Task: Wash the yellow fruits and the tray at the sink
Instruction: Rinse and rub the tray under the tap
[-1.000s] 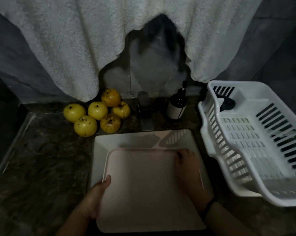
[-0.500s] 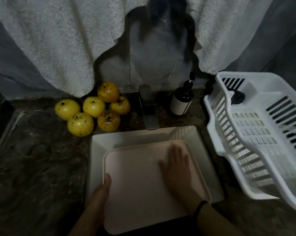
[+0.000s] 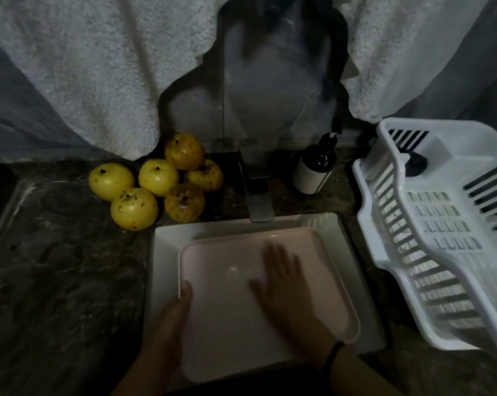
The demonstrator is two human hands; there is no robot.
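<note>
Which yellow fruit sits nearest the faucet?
The brown-blotched fruit at the cluster's right edge; the other five lie farther left of the faucet.

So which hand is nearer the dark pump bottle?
Right. The right hand lies flat on the pink tray, in front of the bottle; the left hand grips the tray's left edge, farther off, below the fruits.

I assess this as a domestic kitchen or wash area, dimly lit. Evidence: a white rectangular sink (image 3: pixel 167 247) is set into a dark marbled stone counter (image 3: pixel 56 281), with a flat metal faucet (image 3: pixel 257 201) at its back edge. A white plastic dish-draining rack (image 3: pixel 447 150) stands at the right. A dark pump bottle (image 3: pixel 313 172) is beside the faucet, and six yellow fruits (image 3: pixel 158 177) lie at the left. Pale fleecy cloth (image 3: pixel 98 67) hangs across the back wall.
</note>
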